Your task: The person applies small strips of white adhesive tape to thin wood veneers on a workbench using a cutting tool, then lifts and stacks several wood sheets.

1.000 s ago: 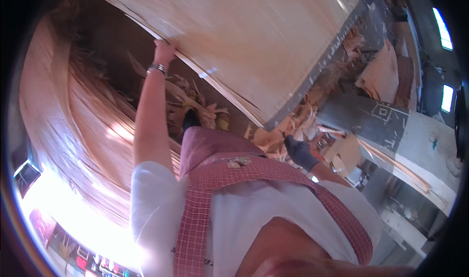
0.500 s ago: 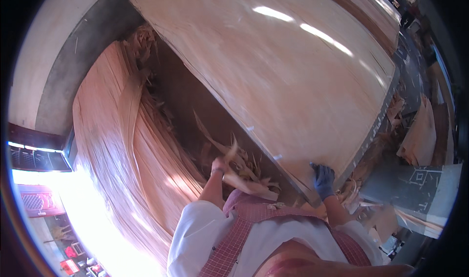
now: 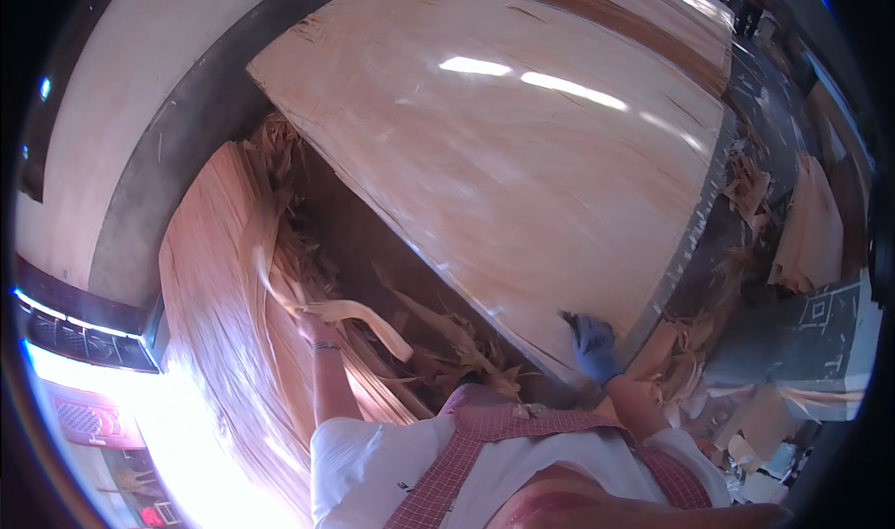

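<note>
My bare left hand (image 3: 319, 329), a band at its wrist, is closed on a long, curling strip of wood veneer (image 3: 368, 316). It is over the right edge of a tall stack of reddish veneer sheets (image 3: 210, 240). My right hand (image 3: 597, 345), in a blue-grey glove with dark fingertips, lies on the near corner of a broad pale veneer sheet (image 3: 522, 175). Its fingers look apart, with no object visible in them. The pale sheet lies flat on a stack with a grey edge.
Torn veneer scraps (image 3: 457, 329) fill the dark gap between the two stacks. More scraps (image 3: 676, 361) lie right of the pale sheet, near a dark panel (image 3: 802, 329) with chalk-like marks. A person (image 3: 751, 2) stands at the far right.
My left hand has moved left and up with the veneer strip, from the gap to the reddish stack. My right hand stays at the pale sheet's corner. The view has shifted slightly.
</note>
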The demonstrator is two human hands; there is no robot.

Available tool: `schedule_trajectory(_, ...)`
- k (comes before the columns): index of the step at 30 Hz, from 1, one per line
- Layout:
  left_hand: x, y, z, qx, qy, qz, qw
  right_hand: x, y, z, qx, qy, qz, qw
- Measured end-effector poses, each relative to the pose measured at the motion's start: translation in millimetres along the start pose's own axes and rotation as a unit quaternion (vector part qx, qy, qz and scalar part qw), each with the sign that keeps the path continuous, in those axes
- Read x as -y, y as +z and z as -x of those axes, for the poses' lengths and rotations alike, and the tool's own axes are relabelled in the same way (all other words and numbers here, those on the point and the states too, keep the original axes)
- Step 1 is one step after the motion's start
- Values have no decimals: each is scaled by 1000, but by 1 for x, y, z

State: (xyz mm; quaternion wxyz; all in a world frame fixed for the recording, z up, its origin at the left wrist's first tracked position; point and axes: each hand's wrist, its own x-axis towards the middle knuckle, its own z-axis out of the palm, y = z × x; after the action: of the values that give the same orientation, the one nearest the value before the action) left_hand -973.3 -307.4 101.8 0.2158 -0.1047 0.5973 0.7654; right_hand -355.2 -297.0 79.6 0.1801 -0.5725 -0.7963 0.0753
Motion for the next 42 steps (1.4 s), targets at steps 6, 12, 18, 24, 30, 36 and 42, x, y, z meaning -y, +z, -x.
schedule_trajectory(6, 101, 51, 318, 308, -169, 25, 936, 0, -59, 39, 20, 79, -551, 830)
schedule_trajectory(12, 158, 36, 580, 432, -381, 34, 817, -30, -160, 106, 171, 281, -798, 506)
schedule_trajectory(18, 219, 34, 618, 623, -67, -307, 717, -130, -169, 106, 64, 219, -752, 619)
schedule_trajectory(24, 297, 138, 643, 622, -197, -284, 703, -307, -217, 75, -70, 361, -688, 626)
schedule_trajectory(30, 358, 245, 662, 567, -98, -369, 730, -522, -275, 117, -33, 335, 91, 937)
schedule_trajectory(36, 369, 253, 684, 573, -69, -421, 699, -643, -206, 216, 151, 343, 102, 922)
schedule_trajectory(42, 333, 164, 699, 423, 91, -421, 797, -678, -163, 134, 353, 270, 22, 895)
